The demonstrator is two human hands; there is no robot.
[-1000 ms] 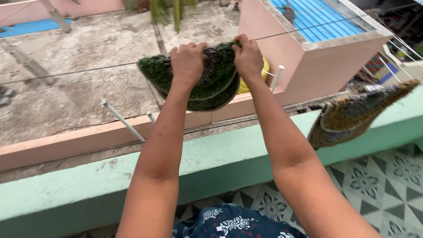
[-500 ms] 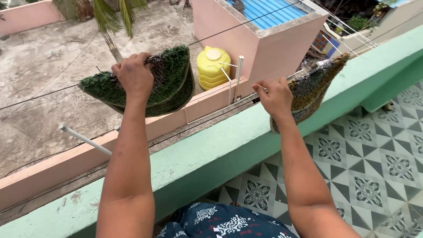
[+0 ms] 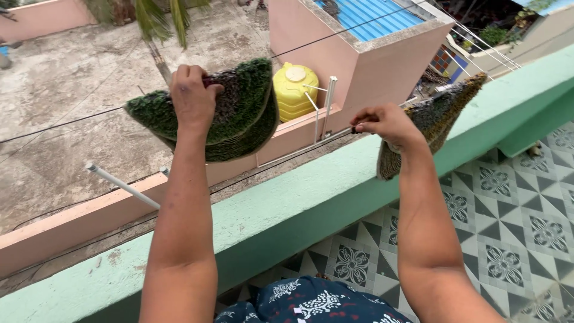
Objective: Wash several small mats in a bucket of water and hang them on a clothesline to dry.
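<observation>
A green shaggy mat (image 3: 239, 104) hangs folded over a thin clothesline wire (image 3: 72, 121) beyond the parapet. My left hand (image 3: 192, 97) grips its top fold on the wire. A second mat (image 3: 439, 116), brown and green, hangs over a nearer line to the right. My right hand (image 3: 387, 124) pinches something small and dark at that line, right at the left end of the second mat. Both my arms reach out over the green parapet (image 3: 281, 209).
A yellow water tank (image 3: 294, 91) stands below on the neighbouring roof beside a pink wall (image 3: 371, 69) with a blue corrugated top. White pipes (image 3: 122, 186) stick out from the pink ledge. Patterned floor tiles (image 3: 508, 239) lie at the right. Palm fronds (image 3: 161, 18) show at the top.
My right hand left the green mat and went right to the second mat's line. My left hand stays on the green mat. The view swung right.
</observation>
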